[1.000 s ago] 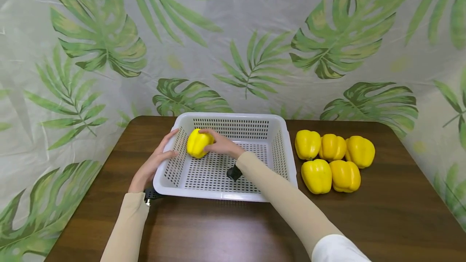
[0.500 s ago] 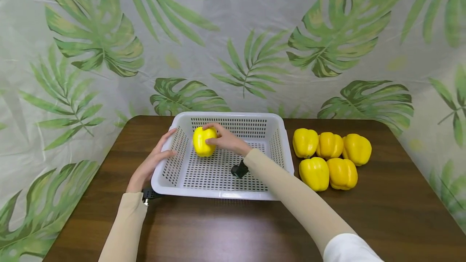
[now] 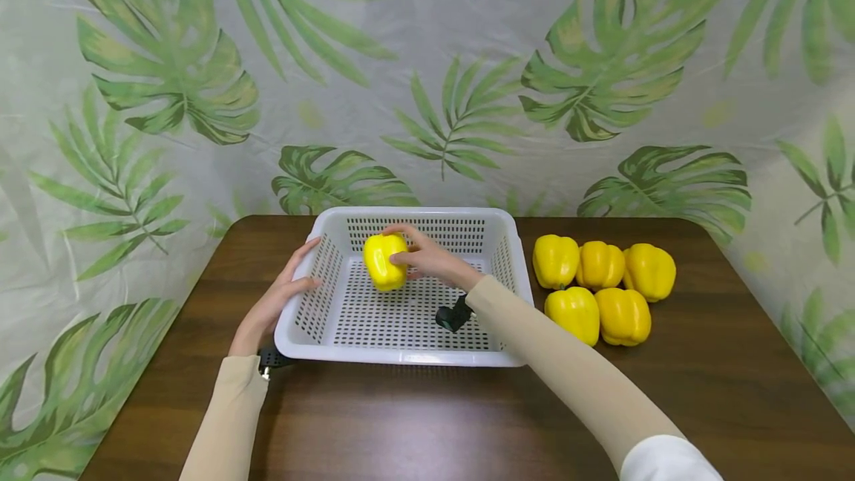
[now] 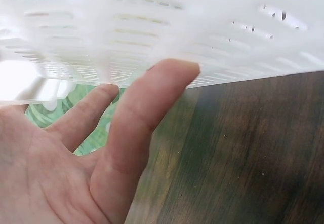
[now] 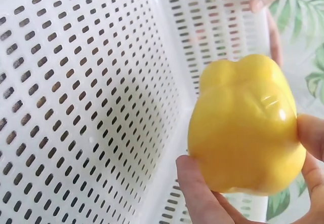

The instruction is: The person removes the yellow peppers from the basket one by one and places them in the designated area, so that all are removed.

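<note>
A yellow bell pepper is pinched between the thumb and fingers of my right hand, over the left half of a white perforated plastic basket. In the right wrist view, the thumb and fingertips press opposite sides of the bell pepper, with the slotted basket wall behind it. My left hand lies along the basket's left side, its fingers fairly straight and touching the rim. From the left wrist view, the left thumb is against the outside of the slotted wall.
Several more yellow bell peppers sit in two rows on the brown wooden table, right of the basket. A leaf-print cloth hangs behind the table's back edge. A small black wrist camera hangs beneath my right wrist.
My right hand has moved the bell pepper rightward, away from the basket's left wall, and the pepper has turned slightly. My left hand has stayed at the rim.
</note>
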The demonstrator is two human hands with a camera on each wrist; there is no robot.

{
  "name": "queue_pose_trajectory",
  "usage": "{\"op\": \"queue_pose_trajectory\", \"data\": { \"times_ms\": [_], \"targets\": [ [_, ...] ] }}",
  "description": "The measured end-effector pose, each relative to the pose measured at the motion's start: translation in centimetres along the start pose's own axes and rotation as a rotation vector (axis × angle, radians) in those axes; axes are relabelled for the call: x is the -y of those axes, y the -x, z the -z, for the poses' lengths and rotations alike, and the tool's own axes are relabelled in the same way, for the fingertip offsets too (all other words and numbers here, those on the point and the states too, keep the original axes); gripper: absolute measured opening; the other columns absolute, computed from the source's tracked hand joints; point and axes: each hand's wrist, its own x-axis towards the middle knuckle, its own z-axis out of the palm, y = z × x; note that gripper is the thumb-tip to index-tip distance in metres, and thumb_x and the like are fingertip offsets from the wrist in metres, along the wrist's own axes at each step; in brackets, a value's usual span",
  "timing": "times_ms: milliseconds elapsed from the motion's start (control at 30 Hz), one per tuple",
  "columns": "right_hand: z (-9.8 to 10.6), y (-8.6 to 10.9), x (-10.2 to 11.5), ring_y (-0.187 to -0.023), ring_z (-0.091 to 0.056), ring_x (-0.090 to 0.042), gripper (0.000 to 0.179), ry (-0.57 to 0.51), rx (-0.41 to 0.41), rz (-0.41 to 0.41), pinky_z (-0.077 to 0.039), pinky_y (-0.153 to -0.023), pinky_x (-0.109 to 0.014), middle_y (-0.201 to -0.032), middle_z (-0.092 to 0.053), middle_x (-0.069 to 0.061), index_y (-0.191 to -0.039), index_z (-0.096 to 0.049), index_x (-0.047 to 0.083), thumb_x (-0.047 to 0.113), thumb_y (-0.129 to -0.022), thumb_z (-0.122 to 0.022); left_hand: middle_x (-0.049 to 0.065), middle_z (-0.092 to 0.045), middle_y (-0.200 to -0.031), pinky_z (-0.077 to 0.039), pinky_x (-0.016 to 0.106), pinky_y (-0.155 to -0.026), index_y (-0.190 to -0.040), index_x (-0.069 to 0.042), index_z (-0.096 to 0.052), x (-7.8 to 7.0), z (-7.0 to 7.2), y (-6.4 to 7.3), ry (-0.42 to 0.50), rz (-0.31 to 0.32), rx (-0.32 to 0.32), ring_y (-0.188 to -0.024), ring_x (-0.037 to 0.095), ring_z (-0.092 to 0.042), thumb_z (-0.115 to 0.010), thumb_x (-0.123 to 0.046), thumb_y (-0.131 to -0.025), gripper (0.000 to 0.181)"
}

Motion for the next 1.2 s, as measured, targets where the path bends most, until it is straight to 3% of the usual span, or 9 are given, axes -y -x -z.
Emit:
{"op": "queue_pose_trajectory", "data": {
  "times_ms": [567, 1200],
  "targets": [
    [2.4, 2.7, -0.4, -0.118, -0.049, -0.037, 0.050, -0.040, -0.042, -0.026, -0.049, -0.087, -0.050, -0.140, -0.038, -0.022, -0.141, -0.041, 0.020, 0.006, -0.095, -0.054, 0.018, -0.005, -0.154, -0.046, 0.053, -0.082, -0.154, -0.027, -0.008, -0.1, 0.0, 0.1, -0.001, -0.006, 0.005, -0.126, 0.050, -0.028, -0.045, -0.005, -0.096, 0.072],
    [5.4, 6.2, -0.9, -0.122, -0.043, -0.037, 0.049, -0.030, -0.088, -0.006, -0.047, -0.089, -0.053, -0.144, -0.032, -0.017, -0.142, -0.040, 0.019, 0.012, -0.096, -0.055, 0.020, -0.004, -0.154, -0.047, 0.053, -0.080, -0.154, -0.025, -0.007, -0.1, -0.1, 0.1, 0.014, -0.002, 0.007, -0.126, 0.051, -0.028, -0.042, -0.001, -0.096, 0.072]
  ]
}}
